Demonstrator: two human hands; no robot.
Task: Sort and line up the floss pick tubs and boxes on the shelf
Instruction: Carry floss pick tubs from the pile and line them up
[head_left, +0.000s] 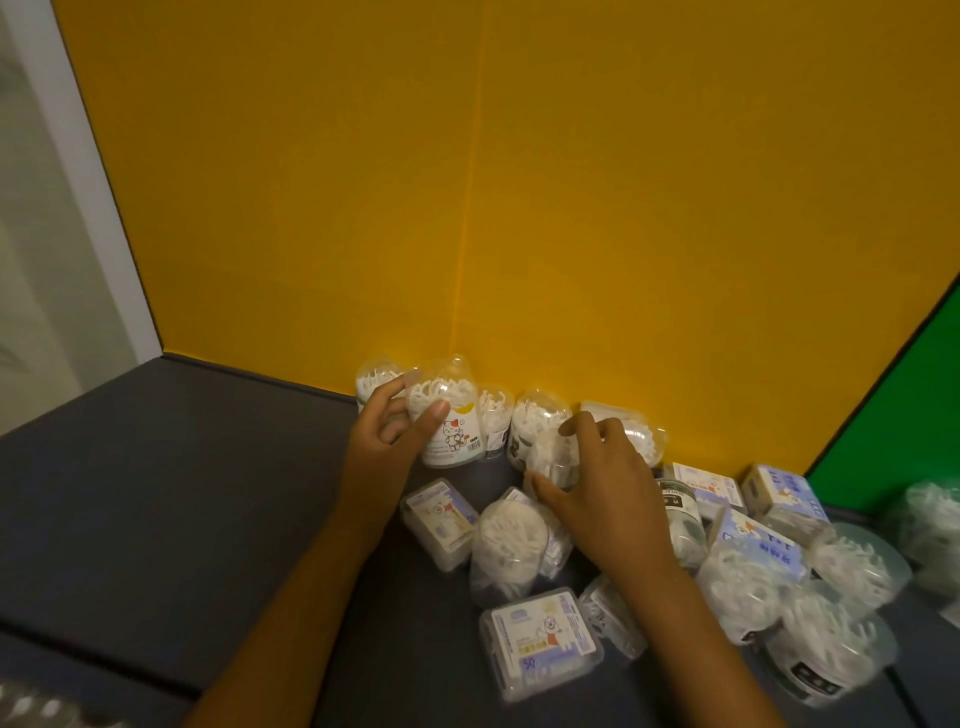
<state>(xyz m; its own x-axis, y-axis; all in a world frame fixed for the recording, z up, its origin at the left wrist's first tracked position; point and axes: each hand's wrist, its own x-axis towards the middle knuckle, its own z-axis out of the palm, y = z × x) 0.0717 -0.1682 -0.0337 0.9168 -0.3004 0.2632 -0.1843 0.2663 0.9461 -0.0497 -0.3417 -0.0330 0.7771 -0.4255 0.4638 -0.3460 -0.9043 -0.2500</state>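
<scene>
Several clear floss pick tubs stand in a row against the yellow back wall. My left hand (387, 431) grips the cat-label tub (452, 421) near the row's left end, thumb on its front and fingers behind it. My right hand (597, 478) holds another clear tub (553, 457) just in front of the row, thumb under it and fingers over its top. More tubs, such as a tipped tub (511, 540), and flat clear boxes (543, 639) with blue-and-white labels lie jumbled on the dark shelf (182, 493) nearer me and to the right.
The yellow wall (519, 208) closes the back and a green panel (909, 405) the right. A white frame (88, 171) borders the left. The shelf's left half is bare dark surface. Another box (441, 517) lies below my left hand.
</scene>
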